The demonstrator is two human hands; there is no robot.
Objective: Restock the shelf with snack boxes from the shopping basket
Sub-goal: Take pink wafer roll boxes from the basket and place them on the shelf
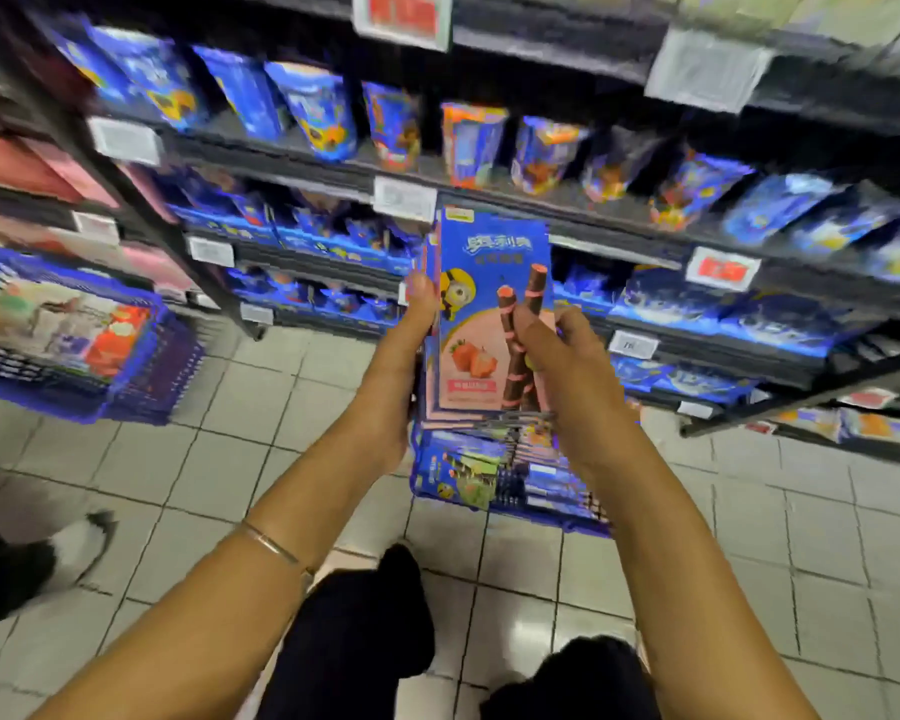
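A stack of blue and pink snack boxes (pixel 481 304) with a strawberry wafer-roll picture stands upright between my hands, in front of the shelf. My left hand (pixel 404 356) grips the stack's left side, thumb on its front edge. My right hand (pixel 567 376) holds the right side, fingers curled over the front box. Directly below sits a blue shopping basket (pixel 552 517) on the floor, with more boxes (pixel 468 470) lying in it. The dark shelf (pixel 567 205) ahead carries rows of blue snack packs.
A second blue basket (pixel 141 376) full of mixed goods stands on the floor at the left. White price tags (pixel 404 199) hang on the shelf edges. A black-and-white shoe (pixel 68 553) shows at the lower left. My dark-clothed knees fill the bottom over the white tiled floor.
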